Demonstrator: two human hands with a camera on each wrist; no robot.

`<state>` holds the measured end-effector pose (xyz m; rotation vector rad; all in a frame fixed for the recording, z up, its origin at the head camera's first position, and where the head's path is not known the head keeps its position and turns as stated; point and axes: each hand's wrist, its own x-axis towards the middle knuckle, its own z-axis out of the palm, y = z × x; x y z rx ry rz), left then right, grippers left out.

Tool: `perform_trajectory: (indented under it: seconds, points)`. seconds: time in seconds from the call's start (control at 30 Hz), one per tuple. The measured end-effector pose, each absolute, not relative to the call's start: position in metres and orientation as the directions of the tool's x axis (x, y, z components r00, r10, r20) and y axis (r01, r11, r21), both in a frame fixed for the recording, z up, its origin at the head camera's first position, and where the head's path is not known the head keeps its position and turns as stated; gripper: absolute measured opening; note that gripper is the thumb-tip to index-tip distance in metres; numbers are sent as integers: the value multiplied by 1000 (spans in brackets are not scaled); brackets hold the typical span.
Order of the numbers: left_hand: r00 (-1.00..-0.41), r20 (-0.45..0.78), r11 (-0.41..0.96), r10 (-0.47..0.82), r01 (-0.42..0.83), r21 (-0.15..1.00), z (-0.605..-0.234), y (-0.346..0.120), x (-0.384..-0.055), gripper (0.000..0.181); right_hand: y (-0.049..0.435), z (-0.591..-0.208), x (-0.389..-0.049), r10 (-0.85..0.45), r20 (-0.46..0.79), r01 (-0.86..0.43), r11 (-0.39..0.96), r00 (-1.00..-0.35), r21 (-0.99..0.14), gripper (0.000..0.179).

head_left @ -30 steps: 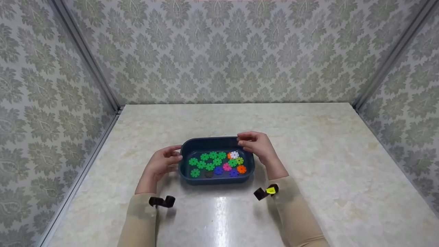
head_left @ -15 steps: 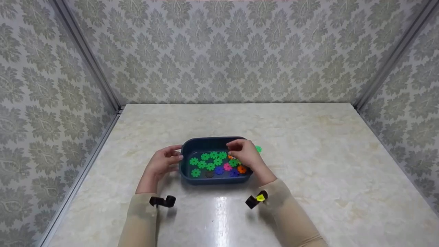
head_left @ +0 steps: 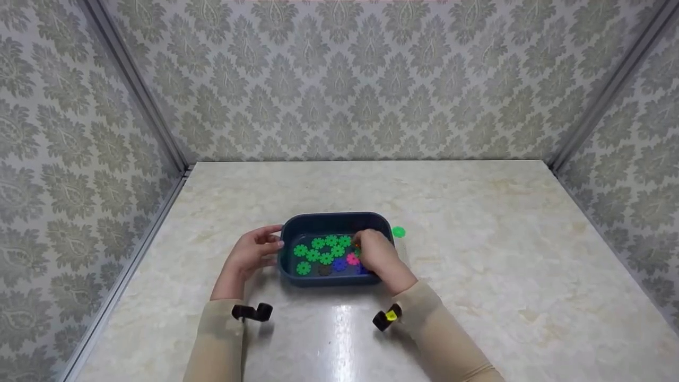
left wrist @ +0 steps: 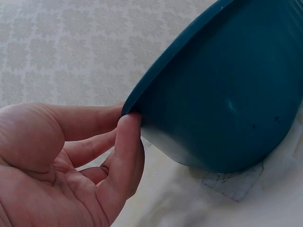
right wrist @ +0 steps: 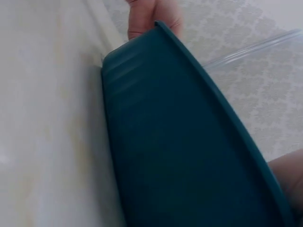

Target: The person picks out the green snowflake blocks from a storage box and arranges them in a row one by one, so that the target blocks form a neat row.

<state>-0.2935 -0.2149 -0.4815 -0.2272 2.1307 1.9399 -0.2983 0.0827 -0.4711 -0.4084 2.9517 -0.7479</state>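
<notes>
On the marbled tabletop [head_left: 509, 239] – a blue basin [head_left: 329, 281], a green disc [head_left: 398, 232].

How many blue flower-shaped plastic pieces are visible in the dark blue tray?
2 visible: one blue flower-shaped plastic piece beside the pink flower-shaped plastic piece, another partly covered by the right hand. That hand may hide more.

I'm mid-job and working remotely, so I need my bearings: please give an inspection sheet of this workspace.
Surface: pale marbled table, one glare streak.
Job's things: blue tray holding toothed discs in green, blue, pink and other colours; one green disc outside, by the tray's right end.
Clutter: nothing seen.
Hands: left hand holds the tray's left rim; right hand is inside, its grip hidden.
Cables: nothing seen.
Surroundings: patterned walls, corner rails; black devices at both wrists.
</notes>
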Motion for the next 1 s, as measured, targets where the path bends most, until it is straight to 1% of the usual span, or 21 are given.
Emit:
perform_trajectory:
  seconds: [0.17,0.37,0.53,0.67,0.87,0.97,1.0]
  points:
    - [-960,-276,101,55,-270,958,-482,-214,-293,54,82,-474,-297,-285,29,-271,870,-958,-413,30]
    - [-957,-286,98,49,-280,955,-482,-214,-294,55,82,-476,-297,-286,47,-280,872,-957,-402,25]
    - [-957,-288,104,45,-282,954,-482,-214,-294,54,84,-471,-298,-316,50,-308,858,-947,-412,28]
    - [-957,-288,105,46,-282,954,-482,-214,-294,54,89,-460,-296,-313,1,-278,841,-950,-464,31]
    - [-956,-290,112,42,-284,952,-482,-214,-294,54,101,-444,-298,-267,-87,-157,767,-960,-622,17]
    - [-958,-285,110,41,-280,954,-481,-214,-294,54,110,-438,-301,-265,-96,-131,720,-959,-681,17]
    - [-958,-283,110,45,-277,955,-481,-214,-294,54,114,-436,-302,-273,-86,-139,707,-958,-693,17]
